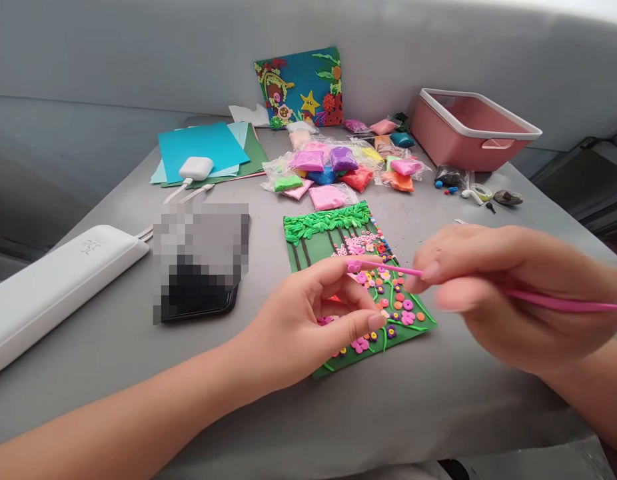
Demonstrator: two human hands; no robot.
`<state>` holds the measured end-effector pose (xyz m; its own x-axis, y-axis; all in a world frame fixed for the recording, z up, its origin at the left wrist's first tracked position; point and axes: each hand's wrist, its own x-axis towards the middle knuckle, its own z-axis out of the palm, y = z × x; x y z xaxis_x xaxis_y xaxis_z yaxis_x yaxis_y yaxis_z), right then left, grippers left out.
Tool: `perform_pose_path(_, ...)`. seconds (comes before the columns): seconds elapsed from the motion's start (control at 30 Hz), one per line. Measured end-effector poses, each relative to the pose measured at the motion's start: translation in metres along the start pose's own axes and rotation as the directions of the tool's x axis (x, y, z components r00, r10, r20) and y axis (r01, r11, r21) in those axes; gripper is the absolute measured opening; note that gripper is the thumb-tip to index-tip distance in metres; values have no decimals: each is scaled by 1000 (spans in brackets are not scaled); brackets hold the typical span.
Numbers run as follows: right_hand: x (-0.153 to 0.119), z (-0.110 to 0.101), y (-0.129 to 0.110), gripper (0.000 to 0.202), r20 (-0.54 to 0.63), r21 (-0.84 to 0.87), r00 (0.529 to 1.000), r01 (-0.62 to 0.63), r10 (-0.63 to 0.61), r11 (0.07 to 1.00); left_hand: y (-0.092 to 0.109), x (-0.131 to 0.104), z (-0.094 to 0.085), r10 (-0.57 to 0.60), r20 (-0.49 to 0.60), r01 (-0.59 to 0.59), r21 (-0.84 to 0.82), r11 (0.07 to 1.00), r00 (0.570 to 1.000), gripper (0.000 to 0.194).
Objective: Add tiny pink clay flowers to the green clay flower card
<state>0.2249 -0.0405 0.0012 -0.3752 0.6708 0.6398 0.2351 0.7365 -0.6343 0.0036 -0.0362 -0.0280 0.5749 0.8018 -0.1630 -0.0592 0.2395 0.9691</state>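
My left hand [308, 320] is over the green flower picture [313, 257], its thumb and fingers apart. A small pink clay flower [354, 266] rests on its index finger. My right hand [518, 293], at the right, is closed around a pink tool [558, 300], whose thin tip points left and reaches the pink flower. The picture lies on the grey table and carries a green leafy band at its top, dark stems and many small clay flowers. My left hand covers part of its lower left.
Bags of coloured clay [328, 160] lie behind the picture. A pink basket [468, 143] stands back right, a sea picture [298, 87] at the back. At the left are a phone [203, 287], a white power bank [63, 287], an earphone case [196, 168] and blue sheets [203, 143].
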Motion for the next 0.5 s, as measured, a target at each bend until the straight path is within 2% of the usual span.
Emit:
perform_pose_path(0.1, 5, 9, -1, 24, 11, 29, 1000, -14, 14, 999, 0, 1, 0, 24, 2, -24, -24, 999, 1000, 48)
perform_pose_path(0.17, 8, 12, -3, 29, 1, 18, 999, -33, 33, 999, 0, 0, 0, 31, -21, -32, -37, 999, 999, 51)
perform_pose_path(0.33, 13, 7, -4, 29, 96, -25, 995, 26, -23, 999, 2, 0, 0, 3, -82, -8, -64, 998, 997, 61)
perform_pose_path(0.5, 11, 5, 0, 30, 143, -77, 989, 39, -27, 996, 1, 0, 1, 9, -48, -11, -48, 999, 999, 57)
